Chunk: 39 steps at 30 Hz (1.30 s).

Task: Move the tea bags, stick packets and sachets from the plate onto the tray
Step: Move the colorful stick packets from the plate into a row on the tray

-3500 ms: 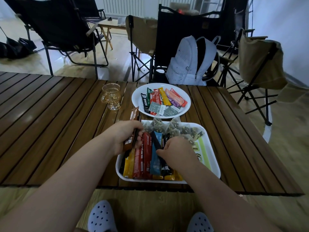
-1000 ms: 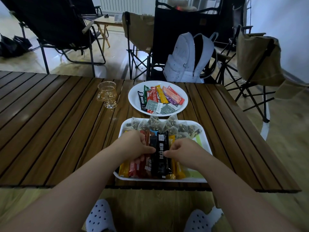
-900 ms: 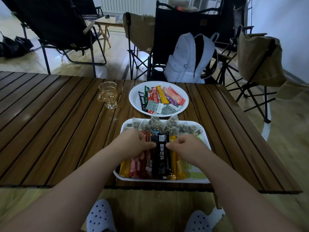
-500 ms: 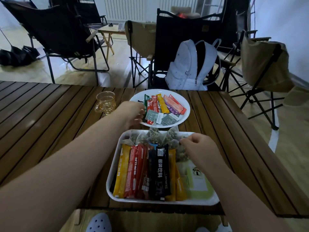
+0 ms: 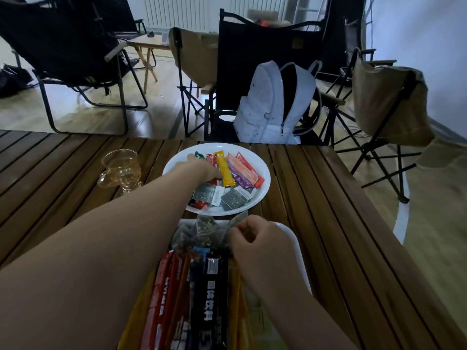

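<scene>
The white plate (image 5: 263, 195) sits at the table's far side with coloured stick packets (image 5: 236, 170) and grey sachets (image 5: 233, 199) on it. My left hand (image 5: 199, 170) lies over the plate's left sticks with fingers bent down onto them; any grip is hidden. Nearer me, the white tray (image 5: 298, 251) holds a row of stick packets (image 5: 209, 286) and clear tea bags (image 5: 202, 232) at its far end. My right hand (image 5: 257, 242) hovers over the tray's far right, its curled thumb and fingers pinching a tea bag's edge.
An amber glass cup (image 5: 121, 170) stands left of the plate on the slatted wooden table (image 5: 328, 210). Beyond the far edge are a white backpack (image 5: 271, 104) on a black chair and several folding chairs.
My left hand went from the tray's sticks forward onto the plate. My right hand shifted from the black stick to the tea bags. The camera moved closer.
</scene>
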Available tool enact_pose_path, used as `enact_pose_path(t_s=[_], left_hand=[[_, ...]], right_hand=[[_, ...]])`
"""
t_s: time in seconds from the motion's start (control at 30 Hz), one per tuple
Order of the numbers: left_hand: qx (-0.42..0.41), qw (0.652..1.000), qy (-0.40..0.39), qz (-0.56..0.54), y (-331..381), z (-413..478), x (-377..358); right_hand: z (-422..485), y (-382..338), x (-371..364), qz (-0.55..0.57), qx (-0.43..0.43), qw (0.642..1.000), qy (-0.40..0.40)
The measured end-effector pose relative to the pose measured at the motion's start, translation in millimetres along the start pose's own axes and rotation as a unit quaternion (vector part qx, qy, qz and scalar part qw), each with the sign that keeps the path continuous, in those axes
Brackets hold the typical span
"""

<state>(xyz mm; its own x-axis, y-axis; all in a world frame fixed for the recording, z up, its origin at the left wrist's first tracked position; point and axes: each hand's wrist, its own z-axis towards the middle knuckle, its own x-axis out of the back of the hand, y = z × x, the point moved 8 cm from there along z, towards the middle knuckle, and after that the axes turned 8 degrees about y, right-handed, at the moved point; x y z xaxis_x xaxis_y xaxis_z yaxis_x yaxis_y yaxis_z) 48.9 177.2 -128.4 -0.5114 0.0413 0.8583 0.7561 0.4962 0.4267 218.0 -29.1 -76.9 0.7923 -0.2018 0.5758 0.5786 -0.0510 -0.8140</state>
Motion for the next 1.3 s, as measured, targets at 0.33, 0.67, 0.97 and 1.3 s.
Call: enact_pose_path(t_s=[0.33, 0.67, 0.97, 1.3], left_hand=[[-0.025, 0.995, 0.038, -0.09, -20, 12, 19], [-0.045, 0.92, -0.027, -0.387, -27, -15, 41], [-0.079, 0.815, -0.369, -0.44, -50, -157, 38], [-0.024, 0.841, -0.306, -0.445, -120, -295, 36]], right_hand=[[13, 9, 5, -0.01, -0.029, 1.0, -0.001], [0, 21, 7, 0.02, -0.064, 0.998, 0.011], [-17, 21, 37, 0.085, -0.094, 0.991, 0.049], [-59, -22, 24, 0.224, -0.013, 0.971, -0.079]])
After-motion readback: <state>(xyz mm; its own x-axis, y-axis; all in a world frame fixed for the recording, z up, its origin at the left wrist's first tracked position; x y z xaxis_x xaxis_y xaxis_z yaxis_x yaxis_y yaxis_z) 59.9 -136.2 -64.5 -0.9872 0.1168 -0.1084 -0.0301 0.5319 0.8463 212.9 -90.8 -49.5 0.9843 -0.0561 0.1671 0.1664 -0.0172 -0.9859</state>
